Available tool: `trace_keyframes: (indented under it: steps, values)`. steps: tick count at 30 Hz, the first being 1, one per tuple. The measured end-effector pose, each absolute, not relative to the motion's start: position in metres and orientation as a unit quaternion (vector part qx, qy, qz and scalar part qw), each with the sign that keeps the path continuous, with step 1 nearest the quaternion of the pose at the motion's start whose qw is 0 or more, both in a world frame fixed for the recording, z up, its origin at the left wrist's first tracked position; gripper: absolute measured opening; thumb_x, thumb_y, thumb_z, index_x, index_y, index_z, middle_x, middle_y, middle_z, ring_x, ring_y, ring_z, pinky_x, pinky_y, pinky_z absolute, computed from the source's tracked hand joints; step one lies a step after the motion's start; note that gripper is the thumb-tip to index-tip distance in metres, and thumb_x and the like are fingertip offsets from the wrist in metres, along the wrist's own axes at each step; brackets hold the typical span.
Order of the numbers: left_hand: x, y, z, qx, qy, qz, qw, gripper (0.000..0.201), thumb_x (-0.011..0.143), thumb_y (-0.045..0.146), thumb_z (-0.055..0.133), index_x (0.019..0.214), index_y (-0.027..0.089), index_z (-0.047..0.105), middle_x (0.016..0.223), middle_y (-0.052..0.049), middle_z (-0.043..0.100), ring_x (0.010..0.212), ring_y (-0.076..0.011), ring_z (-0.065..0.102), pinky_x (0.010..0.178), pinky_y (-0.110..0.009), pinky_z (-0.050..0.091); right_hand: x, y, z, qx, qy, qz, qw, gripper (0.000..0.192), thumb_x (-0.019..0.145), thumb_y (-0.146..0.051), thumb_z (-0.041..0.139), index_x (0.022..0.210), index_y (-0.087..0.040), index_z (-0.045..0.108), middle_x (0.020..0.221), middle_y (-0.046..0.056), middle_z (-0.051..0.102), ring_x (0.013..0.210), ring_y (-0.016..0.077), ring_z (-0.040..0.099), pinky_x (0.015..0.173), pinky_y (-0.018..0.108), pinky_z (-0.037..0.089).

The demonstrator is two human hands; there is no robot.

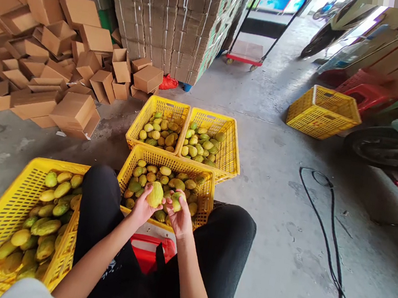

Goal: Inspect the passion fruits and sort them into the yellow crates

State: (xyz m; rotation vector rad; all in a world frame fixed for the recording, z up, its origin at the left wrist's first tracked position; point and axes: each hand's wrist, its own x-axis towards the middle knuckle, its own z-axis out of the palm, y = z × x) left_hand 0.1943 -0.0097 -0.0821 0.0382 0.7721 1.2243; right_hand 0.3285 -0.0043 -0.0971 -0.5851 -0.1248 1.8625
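Observation:
My left hand (143, 209) is closed around a yellow-green papaya (155, 194) with faint lengthwise ridges. A smaller, greener papaya (176, 201) sits in the fingers of my right hand (180, 219), just beside the first. Both hands are above a yellow plastic crate (209, 205) of green and yellow papayas between my knees. Behind it stand two more yellow crates, the back left crate (130, 129) and the back right crate (234, 149), each holding similar fruit. To my left, a large yellow crate (2, 205) contains longer papayas (47, 227).
Open cardboard boxes (74, 112) are heaped at the left, near strapped stacks of flattened cartons (165, 21). A platform trolley (247, 52) stands behind. At right are a yellow crate (322, 112), motorbike (380, 147) and black cable (334, 242) on the floor. A red stool (151, 251) shows beneath me.

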Motion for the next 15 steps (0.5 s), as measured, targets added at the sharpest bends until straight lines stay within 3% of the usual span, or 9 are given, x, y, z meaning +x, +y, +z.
trace_keyframes:
  steps: [5, 10, 15]
  values:
    - [0.1907, -0.0082, -0.0804, 0.01, 0.297, 0.578, 0.76, 0.029, 0.087, 0.033, 0.05, 0.109, 0.016, 0.058, 0.098, -0.012, 0.067, 0.074, -0.0204, 0.066, 0.059, -0.029, 0.052, 0.3284, -0.0025, -0.0925, -0.219, -0.042, 0.807, 0.547, 0.026, 0.078, -0.03, 0.061, 0.102, -0.023, 0.062, 0.098, 0.004, 0.064, 0.08, 0.0138, 0.062, 0.066, 0.024, 0.054]
    - [0.1882, -0.0067, -0.0797, -0.007, 0.287, 0.601, 0.746, 0.03, 0.089, 0.031, 0.045, 0.106, 0.01, 0.061, 0.107, -0.015, 0.065, 0.084, -0.0208, 0.066, 0.071, -0.03, 0.054, 0.3299, 0.0006, -0.0918, -0.205, -0.044, 0.805, 0.555, 0.038, 0.075, -0.027, 0.057, 0.113, -0.026, 0.059, 0.11, 0.004, 0.064, 0.095, 0.0205, 0.063, 0.08, 0.038, 0.055]
    - [0.1909, -0.0054, -0.0779, -0.011, 0.319, 0.597, 0.736, 0.029, 0.09, 0.033, 0.05, 0.109, 0.015, 0.061, 0.097, -0.01, 0.068, 0.084, -0.0179, 0.065, 0.072, -0.028, 0.054, 0.3285, -0.0007, -0.0914, -0.227, -0.057, 0.804, 0.547, 0.034, 0.079, -0.029, 0.062, 0.113, -0.025, 0.058, 0.104, 0.003, 0.065, 0.082, 0.0136, 0.062, 0.073, 0.027, 0.055]
